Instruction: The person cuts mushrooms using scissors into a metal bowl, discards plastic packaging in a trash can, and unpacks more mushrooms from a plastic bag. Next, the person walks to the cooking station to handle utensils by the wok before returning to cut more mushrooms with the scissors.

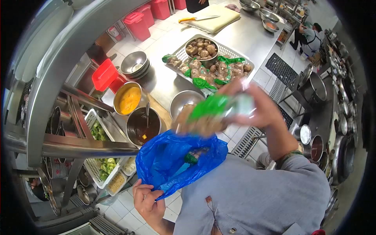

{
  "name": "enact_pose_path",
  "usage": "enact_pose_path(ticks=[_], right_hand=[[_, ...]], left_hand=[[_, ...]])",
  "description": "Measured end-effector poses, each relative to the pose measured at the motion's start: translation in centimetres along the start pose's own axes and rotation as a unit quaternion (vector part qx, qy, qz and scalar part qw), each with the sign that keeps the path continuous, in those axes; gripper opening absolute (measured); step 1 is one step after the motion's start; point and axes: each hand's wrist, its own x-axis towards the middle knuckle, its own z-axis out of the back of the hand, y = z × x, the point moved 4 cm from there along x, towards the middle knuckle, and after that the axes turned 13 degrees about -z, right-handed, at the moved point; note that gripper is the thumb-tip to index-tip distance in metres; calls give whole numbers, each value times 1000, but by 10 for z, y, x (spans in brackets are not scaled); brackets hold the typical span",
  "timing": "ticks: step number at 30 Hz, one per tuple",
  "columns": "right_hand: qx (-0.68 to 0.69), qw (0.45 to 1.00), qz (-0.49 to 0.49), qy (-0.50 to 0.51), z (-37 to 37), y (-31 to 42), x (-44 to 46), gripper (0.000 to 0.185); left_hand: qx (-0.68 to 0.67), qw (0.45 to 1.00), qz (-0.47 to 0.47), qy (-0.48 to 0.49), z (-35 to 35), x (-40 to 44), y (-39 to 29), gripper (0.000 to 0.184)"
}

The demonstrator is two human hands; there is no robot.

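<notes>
My left hand [147, 200] has its fingers closed on the rim of a blue plastic bag [156, 166], whose mouth gapes upward. Inside the bag lies a small packet with green on it [192, 157]. Above the bag, smeared by motion, is a clear and green pack of mushrooms [207, 113], with my right hand [256, 103] gripping its upper end. Behind it, a white perforated tray [244, 62] bears more green-and-clear mushroom packs [223, 70] and a steel pot of loose mushrooms [201, 50]. An empty steel bowl [184, 102] is partly hidden by the held pack.
Left of the bag stand a pot of dark sauce [137, 127] with a ladle and a pot of yellow liquid [128, 100]. A steel rail [90, 147] runs close by. A knife [199, 18] lies on a cutting board [219, 17]. Another person [311, 39] crouches far right.
</notes>
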Motion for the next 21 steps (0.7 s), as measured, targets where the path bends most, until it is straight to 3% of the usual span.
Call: enact_pose_path(ticks=[2,3,5,6,9,11,12,13,14,15,16,17,18,21], right_hand=[[-157,979,43,-126,38,-1,0,42],[-153,975,-15,-158,45,-13,1,36],[-249,956,-61,-143,54,-50,4,36],[-300,944,-72,-116,49,-65,6,36],[-179,983,13,-25,-1,-44,11,33],[22,976,-61,206,-69,-36,10,21],[0,963,-21,268,-108,-37,5,21],[-36,936,-40,348,-147,-47,0,22],[-137,911,-65,384,-182,-73,-10,33],[-290,821,-146,470,-203,-87,-17,51],[-336,762,-166,529,-223,-103,-28,72],[-314,774,-200,511,-232,-114,-38,82],[-309,777,-201,511,-236,-116,-42,83],[-331,759,-194,525,-232,-116,-39,58]], left_hand=[[12,1000,-1,-3,-1,2,-1,20],[12,1000,-10,-1,-2,3,-3,20],[14,1000,-19,7,-3,6,-7,20],[7,999,-29,12,-3,9,-12,20],[-8,999,-35,23,-2,15,-23,20],[-26,998,-45,26,-4,16,-30,20],[-27,998,-43,24,-5,15,-34,20],[-29,998,-46,19,-7,15,-38,20],[-34,998,-51,12,-8,16,-40,20],[-26,998,-57,9,-8,15,-41,19],[-19,998,-58,14,-5,13,-41,19],[-16,998,-62,14,-3,12,-39,18],[-18,998,-67,11,-3,11,-36,18],[-17,999,-36,-1,-3,-1,-28,19]])
